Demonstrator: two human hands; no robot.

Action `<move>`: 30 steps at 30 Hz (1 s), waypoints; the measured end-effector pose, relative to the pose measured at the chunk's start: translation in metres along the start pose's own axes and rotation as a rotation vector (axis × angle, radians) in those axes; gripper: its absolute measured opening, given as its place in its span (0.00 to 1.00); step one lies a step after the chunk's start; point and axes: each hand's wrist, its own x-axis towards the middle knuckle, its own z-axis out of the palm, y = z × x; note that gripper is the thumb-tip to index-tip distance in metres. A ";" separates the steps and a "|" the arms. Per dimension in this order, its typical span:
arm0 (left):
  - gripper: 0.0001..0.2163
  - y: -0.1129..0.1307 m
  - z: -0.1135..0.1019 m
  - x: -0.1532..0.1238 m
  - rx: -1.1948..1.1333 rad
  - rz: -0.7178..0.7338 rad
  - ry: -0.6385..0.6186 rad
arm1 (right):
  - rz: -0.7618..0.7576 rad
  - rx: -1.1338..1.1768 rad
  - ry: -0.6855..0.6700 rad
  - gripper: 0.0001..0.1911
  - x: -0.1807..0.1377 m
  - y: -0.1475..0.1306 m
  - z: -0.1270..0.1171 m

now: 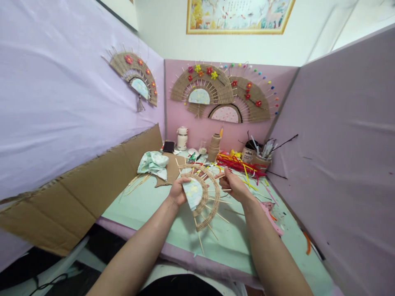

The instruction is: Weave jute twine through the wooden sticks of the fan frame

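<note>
My left hand [179, 191] grips a hand-made fan [212, 201] by the pale floral cloth half-circle [193, 192] at its centre, thumb on top. Thin wooden sticks radiate from the half-circle, crossed by two bands of woven jute twine with a gap between. The fan is tilted above the table, its curved side toward the right. My right hand [233, 186] is closed at the fan's right edge, fingertips pinched together by the stick ends. What lies between those fingertips is too small to make out.
Behind the fan stand a twine spool [214, 147], a white bottle [182, 138] and red and yellow pipe cleaners [237, 163]. Crumpled cloth [153, 163] lies left, before a cardboard panel [92, 193]. A pot of sticks [262, 158] stands at right. Finished fans [202, 84] hang behind.
</note>
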 end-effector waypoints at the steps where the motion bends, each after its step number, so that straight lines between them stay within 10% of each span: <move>1: 0.24 0.000 0.000 0.000 0.001 0.005 0.010 | -0.010 -0.024 0.016 0.28 0.001 0.001 0.000; 15: 0.19 -0.001 0.000 0.002 0.114 0.003 0.151 | -0.346 -0.391 0.607 0.27 0.006 0.003 -0.003; 30: 0.11 -0.001 -0.008 0.009 0.045 0.285 0.391 | -0.119 -0.241 0.164 0.21 0.002 0.003 0.009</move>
